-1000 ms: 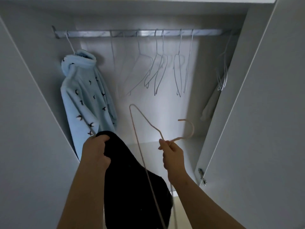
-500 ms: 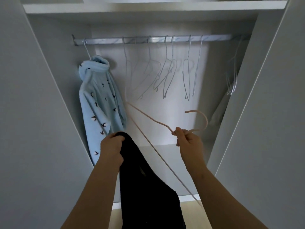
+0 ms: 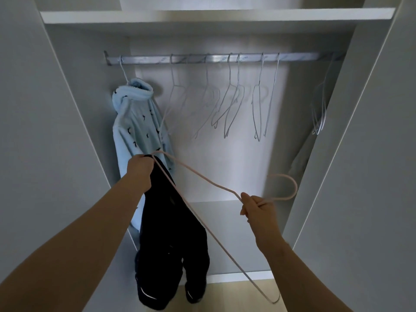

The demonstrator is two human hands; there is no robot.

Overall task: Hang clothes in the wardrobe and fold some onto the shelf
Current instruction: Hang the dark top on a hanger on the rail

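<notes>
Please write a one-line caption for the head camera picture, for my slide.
Left hand grips a black garment; right hand pinches a pink hanger below the wardrobe rail.

The right hand (image 3: 258, 208) tipped the pink hanger (image 3: 202, 176) from near upright until its shoulder end reached the black garment (image 3: 171, 233) gripped by the left hand (image 3: 139, 172).

Sweater (image 3: 139, 122) left on rail (image 3: 216, 59), hangers (image 3: 234, 104) to its right.
</notes>
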